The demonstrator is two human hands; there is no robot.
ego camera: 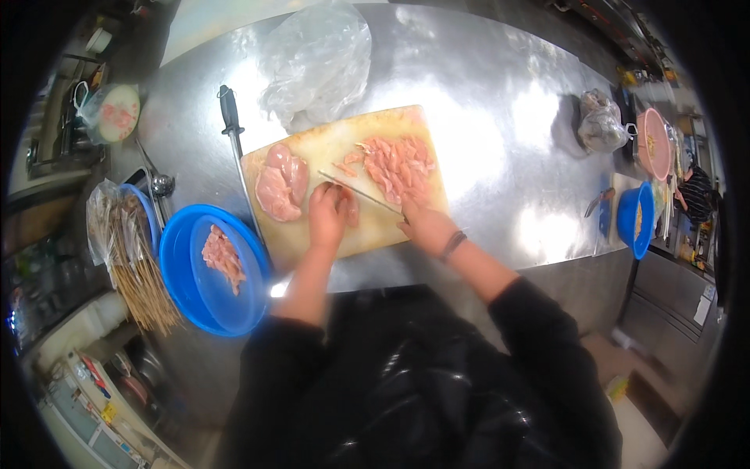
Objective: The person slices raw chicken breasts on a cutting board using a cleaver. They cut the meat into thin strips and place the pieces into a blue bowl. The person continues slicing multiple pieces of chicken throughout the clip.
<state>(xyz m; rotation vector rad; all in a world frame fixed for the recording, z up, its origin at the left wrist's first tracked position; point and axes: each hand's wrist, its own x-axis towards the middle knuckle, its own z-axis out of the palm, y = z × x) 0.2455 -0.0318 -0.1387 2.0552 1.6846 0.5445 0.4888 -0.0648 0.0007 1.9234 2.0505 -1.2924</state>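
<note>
A yellowed cutting board lies slightly askew on the steel table. My right hand grips a knife, its handle hidden in my fist and its blade slanting across the board. Just left of the blade, my left hand holds down a piece of raw meat, partly covered by the fingers. Whole raw meat pieces, apparently chicken breast, rest at the board's left side. Beyond the blade, a heap of cut meat strips spreads over the right side, with a few small bits beside it.
A honing steel lies along the board's left edge. Blue basins with cut meat, bundled skewers and a ladle are at left. A plastic bag sits behind the board. Another knife and blue bowl stand right.
</note>
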